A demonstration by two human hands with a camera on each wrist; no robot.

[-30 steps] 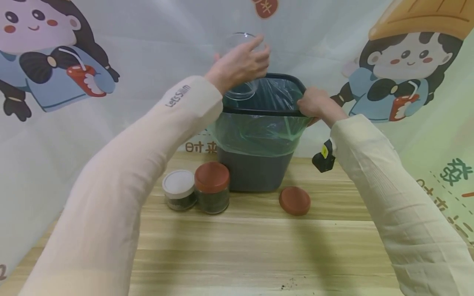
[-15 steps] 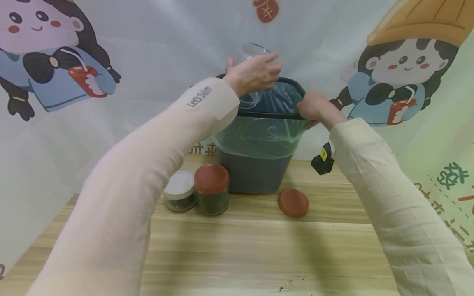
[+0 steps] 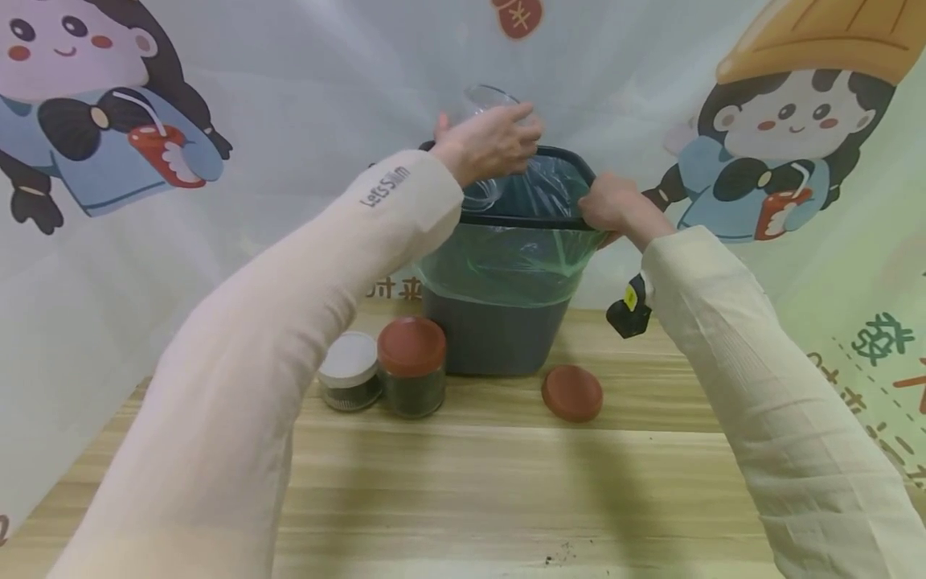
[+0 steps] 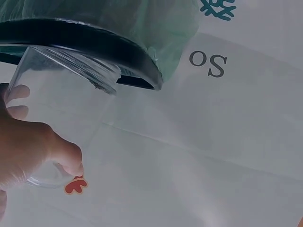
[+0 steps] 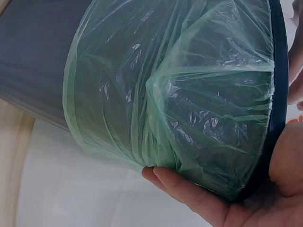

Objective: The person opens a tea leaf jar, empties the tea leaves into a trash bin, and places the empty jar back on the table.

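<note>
My left hand (image 3: 495,145) grips a clear jar (image 4: 59,109) without a lid, tipped with its threaded mouth down over the bin's opening. Dark specks cling near the mouth in the left wrist view, and the jar's base (image 3: 488,96) points up behind the hand. The dark grey bin (image 3: 499,342) wears a translucent green bag (image 5: 113,94) folded over its black rim (image 3: 531,221). On the bin's right side my right hand (image 3: 618,205) holds the rim, thumb side above, fingers (image 5: 189,191) pressed against the bag from outside.
Left of the bin's foot stand a white-lidded jar (image 3: 350,362) and a red-lidded jar (image 3: 412,350), both with dark contents. A loose red lid (image 3: 572,393) lies to the right. Dark crumbs (image 3: 560,555) dot the wooden table's (image 3: 434,498) front. A printed curtain (image 3: 304,104) hangs behind.
My left hand has moved right and slightly down over the bin, and the jar leans more than before. My right hand stays on the rim.
</note>
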